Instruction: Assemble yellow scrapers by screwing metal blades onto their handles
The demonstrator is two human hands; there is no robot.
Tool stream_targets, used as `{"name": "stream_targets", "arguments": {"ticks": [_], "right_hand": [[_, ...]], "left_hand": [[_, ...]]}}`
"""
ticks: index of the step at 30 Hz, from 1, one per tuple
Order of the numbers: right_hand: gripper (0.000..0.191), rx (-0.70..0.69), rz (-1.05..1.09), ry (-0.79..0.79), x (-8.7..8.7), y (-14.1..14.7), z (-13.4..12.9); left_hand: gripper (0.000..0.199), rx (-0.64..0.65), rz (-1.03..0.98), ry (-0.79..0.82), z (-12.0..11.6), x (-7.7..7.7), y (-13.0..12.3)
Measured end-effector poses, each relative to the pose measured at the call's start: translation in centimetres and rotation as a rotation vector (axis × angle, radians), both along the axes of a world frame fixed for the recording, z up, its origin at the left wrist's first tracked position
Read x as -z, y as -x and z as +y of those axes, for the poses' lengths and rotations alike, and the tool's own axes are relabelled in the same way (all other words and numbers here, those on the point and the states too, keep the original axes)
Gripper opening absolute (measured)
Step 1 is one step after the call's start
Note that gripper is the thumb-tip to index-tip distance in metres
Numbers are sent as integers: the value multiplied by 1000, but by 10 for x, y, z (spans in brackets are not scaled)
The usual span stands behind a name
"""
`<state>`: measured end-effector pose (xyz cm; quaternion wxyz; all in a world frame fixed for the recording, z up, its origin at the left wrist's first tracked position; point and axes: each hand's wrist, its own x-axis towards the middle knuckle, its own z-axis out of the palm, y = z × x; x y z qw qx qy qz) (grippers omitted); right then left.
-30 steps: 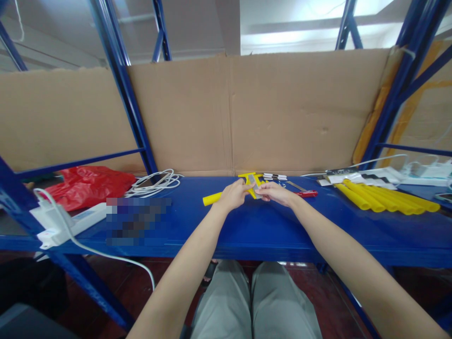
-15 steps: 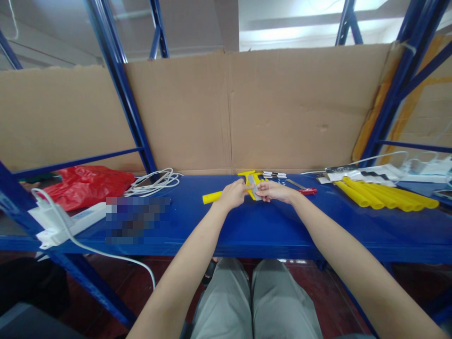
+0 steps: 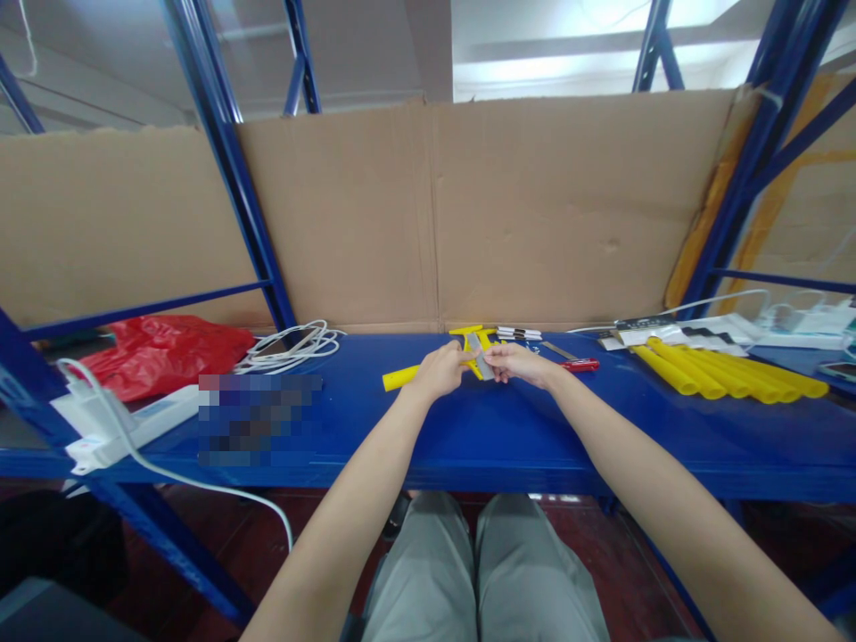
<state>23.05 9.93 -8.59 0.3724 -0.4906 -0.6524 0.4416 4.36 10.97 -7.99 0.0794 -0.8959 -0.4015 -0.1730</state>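
My left hand (image 3: 440, 371) is closed around a yellow tool (image 3: 399, 378) whose tube-shaped handle sticks out to the left, over the blue shelf top. Beyond the fingers shows a yellow crosspiece (image 3: 468, 331), which seems to belong to the same tool. A flat grey strip (image 3: 480, 358) lies against the yellow part, tilted, between both hands. My right hand (image 3: 518, 364) pinches the strip's right edge with thumb and fingers. How strip and tool are joined is hidden by my fingers.
Markers (image 3: 520, 333) and a red-handled cutter (image 3: 580, 365) lie behind my right hand. Several yellow tubes (image 3: 726, 373) rest at right. At left are a power strip (image 3: 157, 415), coiled white cable (image 3: 294, 348) and a red bag (image 3: 164, 355). Cardboard (image 3: 535, 214) walls the back.
Both hands stay on the yellow tool and grey strip in nearly the same place. The view has shifted very slightly.
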Motion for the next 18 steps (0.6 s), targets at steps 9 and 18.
{"name": "stream_targets", "arguments": {"ticks": [9, 18], "right_hand": [[23, 199, 164, -33, -2, 7, 7], [24, 205, 237, 0, 0, 8, 10]], "left_hand": [[41, 109, 56, -18, -11, -5, -7], [43, 119, 79, 13, -16, -8, -8]]}}
